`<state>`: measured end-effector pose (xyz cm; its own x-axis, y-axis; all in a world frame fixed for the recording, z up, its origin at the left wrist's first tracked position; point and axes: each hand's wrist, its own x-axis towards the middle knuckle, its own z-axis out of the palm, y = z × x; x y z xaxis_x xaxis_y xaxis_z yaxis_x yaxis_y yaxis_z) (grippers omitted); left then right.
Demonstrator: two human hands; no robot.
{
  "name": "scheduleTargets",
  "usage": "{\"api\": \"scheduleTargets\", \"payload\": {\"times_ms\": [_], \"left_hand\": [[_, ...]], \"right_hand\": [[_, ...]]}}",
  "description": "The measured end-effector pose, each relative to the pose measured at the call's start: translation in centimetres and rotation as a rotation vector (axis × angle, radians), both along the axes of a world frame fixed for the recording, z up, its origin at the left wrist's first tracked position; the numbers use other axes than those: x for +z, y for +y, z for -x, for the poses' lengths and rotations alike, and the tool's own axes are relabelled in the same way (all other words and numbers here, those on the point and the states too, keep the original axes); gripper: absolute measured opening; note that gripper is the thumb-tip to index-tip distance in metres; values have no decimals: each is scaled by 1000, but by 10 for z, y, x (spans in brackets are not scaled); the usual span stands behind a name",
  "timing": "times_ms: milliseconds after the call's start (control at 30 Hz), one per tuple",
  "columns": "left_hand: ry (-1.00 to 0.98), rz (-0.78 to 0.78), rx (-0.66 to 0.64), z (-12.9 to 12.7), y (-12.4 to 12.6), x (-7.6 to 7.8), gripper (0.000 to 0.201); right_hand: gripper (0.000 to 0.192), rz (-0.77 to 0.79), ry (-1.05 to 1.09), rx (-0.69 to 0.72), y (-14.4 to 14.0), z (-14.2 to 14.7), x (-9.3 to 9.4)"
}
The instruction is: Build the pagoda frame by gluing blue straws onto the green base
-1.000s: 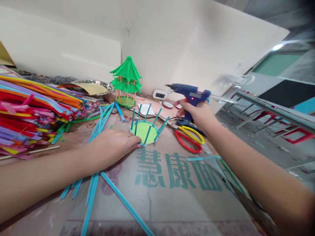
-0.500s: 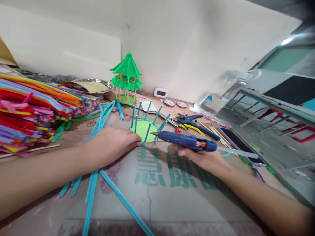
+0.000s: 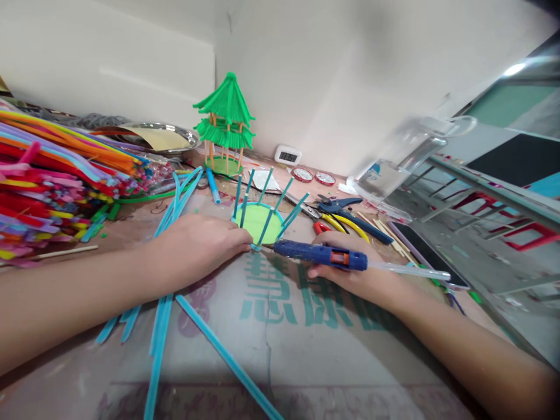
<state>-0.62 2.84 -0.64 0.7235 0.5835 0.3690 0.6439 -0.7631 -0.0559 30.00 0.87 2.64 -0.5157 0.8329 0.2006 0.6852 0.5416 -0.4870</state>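
Now steady the green disc (image 3: pixel 258 221), ringed with blue upright sticks on the tabletop (image 3: pixel 280 350), with left hand (image 3: pixel 199 245) lying flat, fingertips pressed at its near edge, gripping nothing. Keep right hand (image 3: pixel 350 274) closed around the blue glue gun (image 3: pixel 321 255), nozzle low at a stick's base. Squeeze gently and avoid the fingertips.
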Motion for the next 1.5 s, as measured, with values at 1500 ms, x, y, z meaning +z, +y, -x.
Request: {"api": "scheduleTargets", "payload": {"times_ms": [1500], "left_hand": [[25,-2,5,-2,-1,5,26]], "right_hand": [[41,-195,-192,16,-7,3,0]]}}
